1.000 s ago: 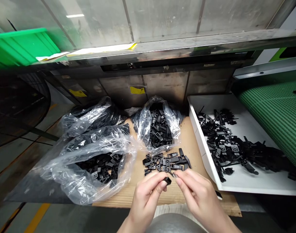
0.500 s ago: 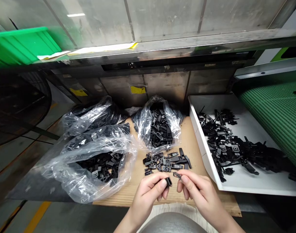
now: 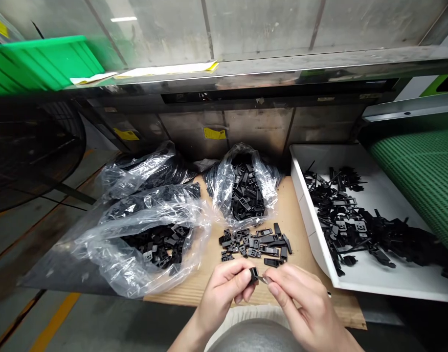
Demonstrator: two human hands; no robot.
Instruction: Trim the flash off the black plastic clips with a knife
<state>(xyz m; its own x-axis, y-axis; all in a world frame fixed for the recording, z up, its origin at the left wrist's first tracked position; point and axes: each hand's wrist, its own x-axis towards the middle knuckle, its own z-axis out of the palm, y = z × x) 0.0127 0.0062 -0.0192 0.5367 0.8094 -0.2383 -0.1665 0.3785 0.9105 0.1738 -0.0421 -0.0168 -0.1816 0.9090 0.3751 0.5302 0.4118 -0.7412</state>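
Black plastic buckle (image 3: pixel 254 274) pinched in left hand (image 3: pixel 224 295), right hand (image 3: pixel 301 302) together with it, gripping a thin piece (image 3: pixel 262 279)
Cardboard tabletop (image 3: pixel 293 215), crinkled clear bags (image 3: pixel 146 254) left, white tray (image 3: pixel 312 230) right

green plastic bin (image 3: pixel 44 63) | green mesh belt (image 3: pixel 422 195) (finely ribbed) | steel panel (image 3: pixel 257 129), yellow label (image 3: pixel 214 133) | yellow floor stripe (image 3: pixel 53 320)

Plastic bags (image 3: pixel 150 215) left of and behind loose plastic parts (image 3: pixel 255 246) on cardboard sheet (image 3: pixel 297 220); tray (image 3: pixel 392 289) right.
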